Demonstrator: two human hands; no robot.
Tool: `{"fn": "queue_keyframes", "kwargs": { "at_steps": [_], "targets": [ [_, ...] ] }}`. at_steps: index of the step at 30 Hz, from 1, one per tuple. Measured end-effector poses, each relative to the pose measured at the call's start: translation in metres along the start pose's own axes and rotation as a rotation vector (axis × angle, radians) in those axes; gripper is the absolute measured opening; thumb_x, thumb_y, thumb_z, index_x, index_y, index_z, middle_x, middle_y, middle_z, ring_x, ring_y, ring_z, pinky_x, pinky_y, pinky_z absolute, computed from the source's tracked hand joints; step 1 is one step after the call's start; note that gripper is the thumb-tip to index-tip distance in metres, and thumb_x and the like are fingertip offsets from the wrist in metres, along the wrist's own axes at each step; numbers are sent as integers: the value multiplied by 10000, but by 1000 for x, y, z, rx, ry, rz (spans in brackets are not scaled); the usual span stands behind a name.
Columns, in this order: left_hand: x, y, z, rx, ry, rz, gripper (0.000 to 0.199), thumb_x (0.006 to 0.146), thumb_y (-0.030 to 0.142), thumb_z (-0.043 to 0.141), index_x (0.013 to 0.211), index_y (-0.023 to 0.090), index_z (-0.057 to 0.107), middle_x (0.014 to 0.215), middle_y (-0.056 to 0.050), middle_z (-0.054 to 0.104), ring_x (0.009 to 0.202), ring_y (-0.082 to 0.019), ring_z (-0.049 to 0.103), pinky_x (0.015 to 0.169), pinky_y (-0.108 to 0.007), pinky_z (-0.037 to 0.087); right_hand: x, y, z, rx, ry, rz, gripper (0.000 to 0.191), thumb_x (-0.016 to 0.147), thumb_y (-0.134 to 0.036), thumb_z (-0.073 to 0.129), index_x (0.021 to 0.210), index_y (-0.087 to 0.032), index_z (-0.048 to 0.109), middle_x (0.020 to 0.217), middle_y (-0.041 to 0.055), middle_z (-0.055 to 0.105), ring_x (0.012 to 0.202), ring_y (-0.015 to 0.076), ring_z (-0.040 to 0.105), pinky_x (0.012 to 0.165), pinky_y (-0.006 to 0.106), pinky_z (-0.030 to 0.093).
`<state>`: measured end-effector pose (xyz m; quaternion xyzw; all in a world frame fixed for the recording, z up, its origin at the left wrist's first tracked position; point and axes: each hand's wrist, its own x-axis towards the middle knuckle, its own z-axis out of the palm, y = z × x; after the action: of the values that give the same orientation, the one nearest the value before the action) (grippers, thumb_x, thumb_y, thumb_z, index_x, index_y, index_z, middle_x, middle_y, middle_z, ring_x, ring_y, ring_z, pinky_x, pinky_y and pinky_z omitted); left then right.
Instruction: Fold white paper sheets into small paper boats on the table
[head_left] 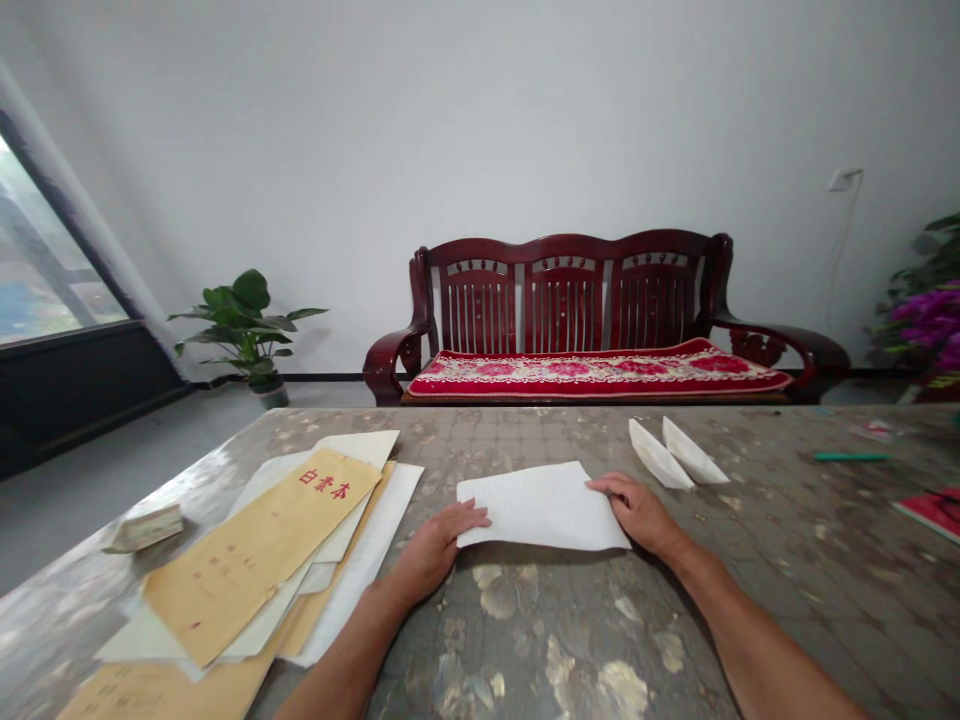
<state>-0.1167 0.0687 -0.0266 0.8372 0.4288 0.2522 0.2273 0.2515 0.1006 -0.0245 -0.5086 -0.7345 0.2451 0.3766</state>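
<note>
A white sheet of paper (541,506) lies in front of me, its near edge slightly lifted and curved. My left hand (442,538) holds the left edge, with its fingers over the top of the sheet. At the right edge, my right hand (634,508) grips the paper between thumb and fingers. Beyond that hand, two folded white paper boats (660,455) stand side by side on the patterned tablecloth (525,640).
On the left is a pile of tan workbooks (262,550) and loose papers, with a small folded paper block (146,528) beyond. A green pen (851,457) and a red booklet (934,512) lie at right. A wooden bench (570,300) stands behind the table.
</note>
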Motion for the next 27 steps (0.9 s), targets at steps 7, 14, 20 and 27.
{"fn": "queue_keyframes", "kwargs": {
  "at_steps": [7,14,20,27],
  "targets": [
    [-1,-3,-1,-69,6,-51,377,882,165,459,1155,284,689,1297,3,646,1321,-194,495,1174,-462,310,-7,-14,-17,-136,-205,-76,380,807,-248,554,1158,-252,700,1081,69,641,992,214,608,910,345,470],
    [0,9,-6,-117,-70,-30,360,899,209,466,1162,304,693,1308,8,635,1315,-190,502,1180,-454,297,-29,-21,-26,-335,-137,-292,304,870,-285,561,1131,-322,712,1377,80,527,1234,262,493,1028,426,387],
    [-1,15,-7,-137,-86,-17,298,892,281,518,1115,289,715,1285,-10,654,1298,-208,519,1183,-451,284,-30,-14,-29,-288,-174,-284,248,904,-354,524,995,-317,751,1113,62,699,1138,260,541,989,447,401],
    [2,35,-4,4,64,-288,308,902,361,481,1063,199,688,1122,-78,707,1064,-233,636,969,-367,477,-28,-16,-21,-254,-195,-63,366,924,-460,464,785,-247,727,912,56,687,946,240,569,848,358,438]
  ]
}}
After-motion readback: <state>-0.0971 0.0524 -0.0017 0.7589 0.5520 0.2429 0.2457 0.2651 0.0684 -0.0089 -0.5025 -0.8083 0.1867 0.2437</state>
